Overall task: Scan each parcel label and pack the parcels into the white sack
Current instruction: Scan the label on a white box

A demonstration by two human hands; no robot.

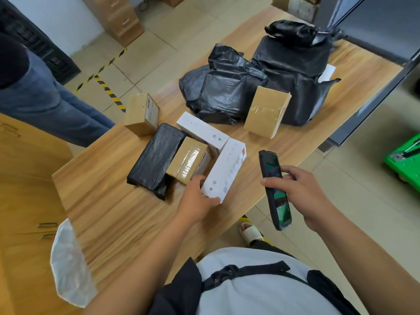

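My left hand [196,196] grips the near end of a long white box [225,170] lying on the wooden table [109,201]. My right hand [297,196] holds a dark handheld scanner [275,189] upright, just right of that box. Beside the box lie a taped cardboard parcel [188,161], a black-wrapped parcel [155,159] and a second white box [201,129]. Two more cardboard parcels [142,114] [266,111] stand farther back. Several black bagged parcels [229,87] are piled at the far end. The white sack [69,264] hangs at the table's near left edge.
A person in jeans [45,96] stands at the left, past the table. A green cart [404,155] sits on the tiled floor at the right. A wooden cabinet [25,201] adjoins the table's left side. My sandalled foot [250,233] shows under the table's edge.
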